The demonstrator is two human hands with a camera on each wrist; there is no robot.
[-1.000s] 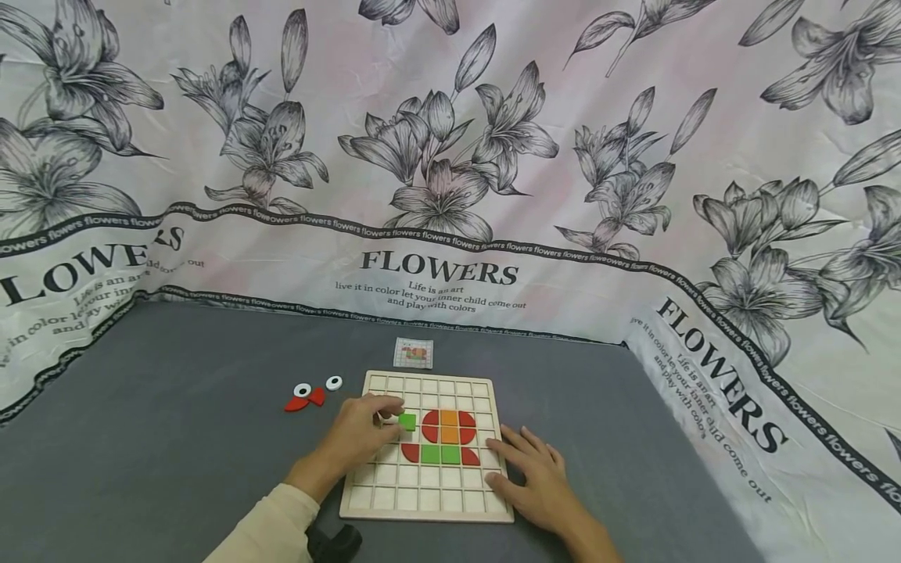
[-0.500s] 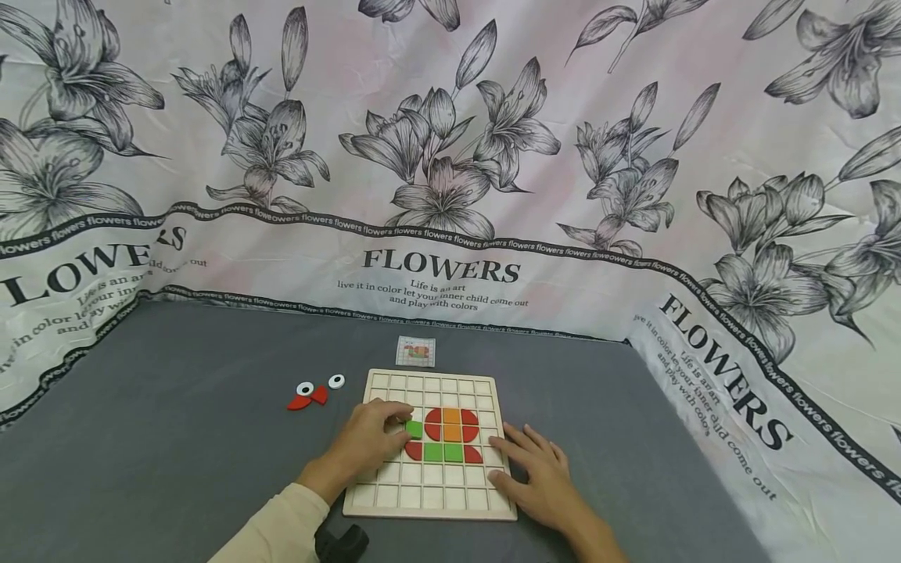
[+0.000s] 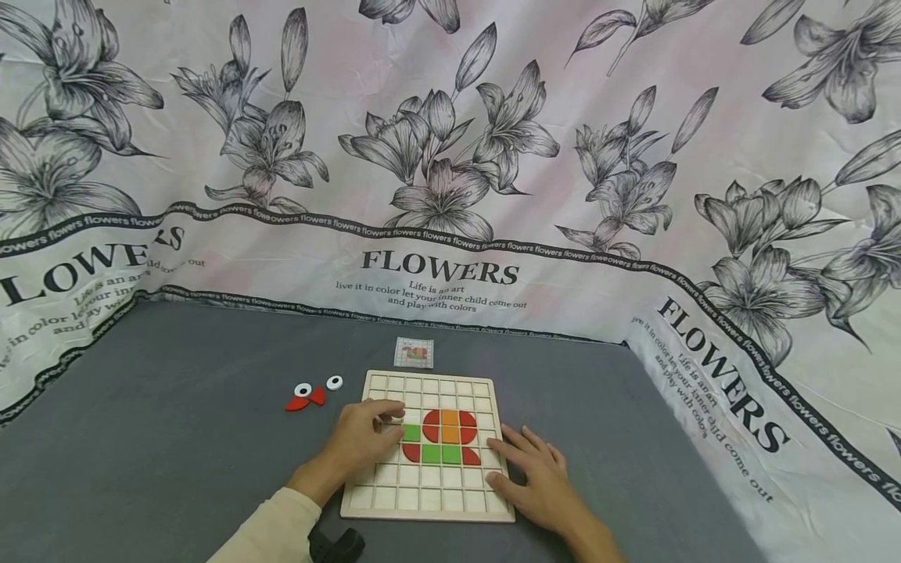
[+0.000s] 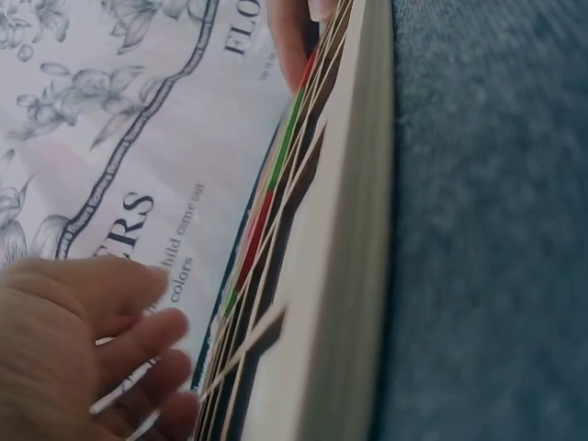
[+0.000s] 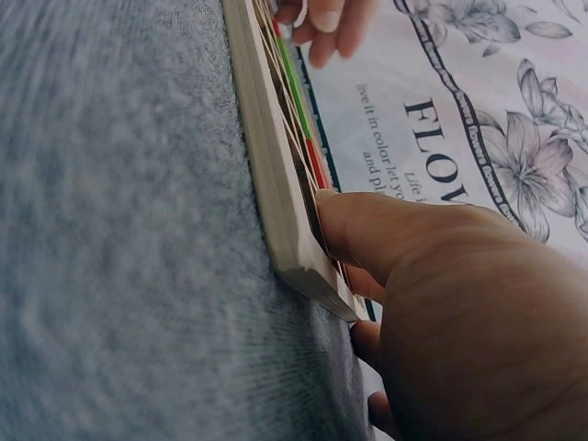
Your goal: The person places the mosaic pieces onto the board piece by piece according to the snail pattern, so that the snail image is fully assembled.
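Note:
A pale wooden grid board lies on the grey cloth. Green, orange and red tiles form a pattern in its cells. One green tile sits flat in a cell left of the red and orange shape. Just left of that tile, my left hand hovers over the board with loosely bent fingers. The left wrist view shows nothing between its thumb and fingers. My right hand rests on the board's right edge; the right wrist view has its thumb on the rim.
Left of the board lie red pieces and two round eye pieces. A small picture card is behind the board. A dark curved object shows below the left sleeve. A flower-printed curtain closes off the back and sides.
The green tile, earlier tilted at my left fingertips, now lies flat in its cell. My left fingers have let go and drawn back slightly left. My right hand stays at the board's edge.

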